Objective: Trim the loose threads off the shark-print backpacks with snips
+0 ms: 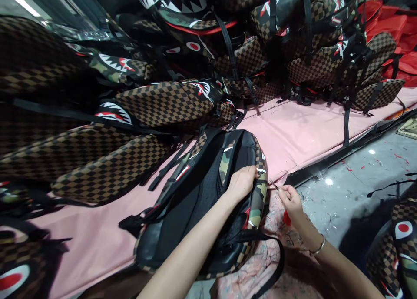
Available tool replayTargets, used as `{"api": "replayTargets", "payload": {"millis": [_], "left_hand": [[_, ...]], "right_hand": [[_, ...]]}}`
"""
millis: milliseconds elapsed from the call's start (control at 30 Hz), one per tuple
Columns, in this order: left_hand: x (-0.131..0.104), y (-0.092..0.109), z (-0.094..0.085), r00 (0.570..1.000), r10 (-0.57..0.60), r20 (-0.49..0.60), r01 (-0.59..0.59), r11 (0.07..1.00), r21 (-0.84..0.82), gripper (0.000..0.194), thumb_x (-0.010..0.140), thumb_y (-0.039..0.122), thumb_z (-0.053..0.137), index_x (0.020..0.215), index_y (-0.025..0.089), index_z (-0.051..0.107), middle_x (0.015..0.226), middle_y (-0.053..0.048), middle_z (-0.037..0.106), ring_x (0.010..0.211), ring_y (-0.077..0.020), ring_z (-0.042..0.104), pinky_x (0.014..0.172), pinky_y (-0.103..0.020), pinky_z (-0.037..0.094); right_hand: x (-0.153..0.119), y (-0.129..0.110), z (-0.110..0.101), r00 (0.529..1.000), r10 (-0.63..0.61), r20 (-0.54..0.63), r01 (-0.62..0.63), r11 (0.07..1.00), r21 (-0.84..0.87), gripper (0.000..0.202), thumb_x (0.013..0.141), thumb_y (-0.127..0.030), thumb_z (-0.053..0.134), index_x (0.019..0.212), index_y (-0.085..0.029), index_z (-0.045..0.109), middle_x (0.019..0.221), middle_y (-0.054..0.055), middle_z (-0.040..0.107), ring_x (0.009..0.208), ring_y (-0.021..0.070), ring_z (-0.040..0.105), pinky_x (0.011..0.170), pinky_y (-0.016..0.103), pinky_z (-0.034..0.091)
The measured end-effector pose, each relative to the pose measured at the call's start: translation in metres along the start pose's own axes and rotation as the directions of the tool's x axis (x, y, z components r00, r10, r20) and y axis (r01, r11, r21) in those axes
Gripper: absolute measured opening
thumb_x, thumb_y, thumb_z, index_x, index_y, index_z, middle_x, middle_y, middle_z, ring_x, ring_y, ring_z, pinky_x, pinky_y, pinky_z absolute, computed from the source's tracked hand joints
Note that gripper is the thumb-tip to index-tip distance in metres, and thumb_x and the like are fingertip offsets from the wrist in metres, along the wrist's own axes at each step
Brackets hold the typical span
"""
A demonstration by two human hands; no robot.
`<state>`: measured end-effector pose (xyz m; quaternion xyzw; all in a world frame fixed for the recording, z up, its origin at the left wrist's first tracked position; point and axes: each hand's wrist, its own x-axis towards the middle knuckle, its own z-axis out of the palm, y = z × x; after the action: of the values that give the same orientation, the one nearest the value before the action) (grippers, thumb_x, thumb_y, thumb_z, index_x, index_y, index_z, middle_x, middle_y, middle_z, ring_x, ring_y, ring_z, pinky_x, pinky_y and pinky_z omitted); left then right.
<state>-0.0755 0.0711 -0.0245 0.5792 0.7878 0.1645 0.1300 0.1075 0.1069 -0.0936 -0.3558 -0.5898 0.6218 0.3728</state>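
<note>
A backpack (195,216) lies with its black padded back and straps facing up, its side edge in camouflage and brown check. My left hand (243,182) is closed on the upper right edge of this backpack, fingertips pinching the camouflage side. Just right of that edge, my right hand (291,201) is closed around thread snips (274,184). Their thin dark blades point toward the bag, and something red shows below the fingers. Most of the snips' handle is hidden in the hand. A black strap (282,255) loops off the backpack's lower right.
Pink sheeting (280,129) covers the surface under the bag. Checked backpacks (166,103) with shark-mouth prints are piled along the back and left. Red material (394,34) lies at the far right. More checked bags (404,247) stand lower right, by a grey floor (352,181) strewn with thread scraps.
</note>
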Motion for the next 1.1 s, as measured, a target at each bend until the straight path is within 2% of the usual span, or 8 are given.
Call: {"api": "replayTargets", "payload": {"millis": [133,333,800,900,1000,1033,1067,1100], "left_hand": [[0.001,-0.001,0.009,0.990,-0.125,-0.070,0.122,0.991,-0.048,0.015,0.086,0.022,0.039,0.082,0.017,0.052,0.080,-0.009,0.062,0.080,-0.0214,0.059,0.072,-0.031,0.042],[0.005,-0.006,0.014,0.964,-0.240,-0.110,0.213,0.953,-0.216,0.016,0.086,0.025,0.037,0.074,0.020,0.047,0.070,-0.003,0.062,0.068,-0.0168,0.060,0.064,-0.026,0.042],[0.007,-0.008,0.015,0.942,-0.316,-0.116,0.235,0.864,-0.446,0.015,0.080,0.026,0.044,0.067,0.021,0.046,0.062,0.000,0.057,0.064,-0.0163,0.056,0.066,-0.027,0.040],[0.006,0.002,0.009,0.930,-0.344,-0.127,0.234,0.824,-0.516,0.015,0.080,0.024,0.042,0.067,0.020,0.047,0.063,0.000,0.057,0.064,-0.0154,0.055,0.065,-0.026,0.041],[-0.023,0.023,-0.006,0.947,-0.306,-0.094,0.188,0.769,-0.611,0.016,0.080,0.025,0.043,0.068,0.019,0.051,0.063,0.000,0.058,0.062,-0.0138,0.056,0.061,-0.024,0.044],[-0.040,0.033,-0.012,0.969,-0.240,-0.055,0.145,0.737,-0.660,0.018,0.080,0.028,0.044,0.067,0.019,0.053,0.062,0.001,0.059,0.058,-0.0130,0.056,0.058,-0.022,0.045],[-0.058,0.043,-0.018,0.999,0.005,0.053,0.039,0.614,-0.788,0.019,0.081,0.030,0.044,0.072,0.019,0.057,0.066,-0.001,0.062,0.060,-0.0139,0.058,0.057,-0.023,0.045],[-0.078,0.053,-0.024,0.992,0.105,0.076,0.003,0.571,-0.821,0.020,0.079,0.034,0.047,0.074,0.020,0.060,0.066,-0.001,0.063,0.057,-0.0142,0.059,0.054,-0.023,0.046]], "right_hand": [[0.007,-0.001,0.001,0.992,-0.124,0.033,0.128,0.958,-0.257,0.021,0.080,-0.037,0.053,0.085,-0.017,0.058,0.081,0.004,0.064,0.075,0.0154,0.059,0.067,0.026,0.046],[0.020,-0.014,0.001,0.949,-0.262,0.177,0.315,0.736,-0.599,0.019,0.087,-0.030,0.046,0.085,-0.019,0.060,0.080,0.005,0.066,0.075,0.0158,0.060,0.069,0.024,0.042],[0.049,-0.039,0.016,0.866,-0.200,0.458,0.499,0.400,-0.769,0.019,0.089,-0.031,0.043,0.088,-0.020,0.059,0.075,0.005,0.061,0.068,0.0163,0.056,0.057,0.025,0.034],[0.050,-0.040,0.009,0.854,-0.232,0.466,0.519,0.463,-0.719,0.020,0.089,-0.029,0.043,0.083,-0.019,0.060,0.074,0.004,0.061,0.068,0.0159,0.056,0.059,0.024,0.035],[0.044,-0.032,-0.005,0.901,-0.240,0.361,0.419,0.693,-0.587,0.020,0.087,-0.033,0.046,0.082,-0.019,0.060,0.076,0.003,0.064,0.072,0.0158,0.058,0.065,0.024,0.039],[0.040,-0.027,-0.011,0.927,-0.218,0.305,0.354,0.776,-0.522,0.021,0.085,-0.036,0.048,0.085,-0.019,0.060,0.079,0.003,0.064,0.075,0.0163,0.058,0.067,0.025,0.041],[0.036,-0.021,-0.017,0.956,-0.178,0.234,0.269,0.849,-0.456,0.023,0.083,-0.040,0.051,0.086,-0.018,0.060,0.083,0.004,0.064,0.077,0.0171,0.058,0.068,0.026,0.042],[0.031,-0.015,-0.023,0.979,-0.117,0.169,0.175,0.905,-0.389,0.026,0.080,-0.042,0.055,0.086,-0.018,0.060,0.084,0.004,0.063,0.078,0.0175,0.057,0.068,0.026,0.043]]}}
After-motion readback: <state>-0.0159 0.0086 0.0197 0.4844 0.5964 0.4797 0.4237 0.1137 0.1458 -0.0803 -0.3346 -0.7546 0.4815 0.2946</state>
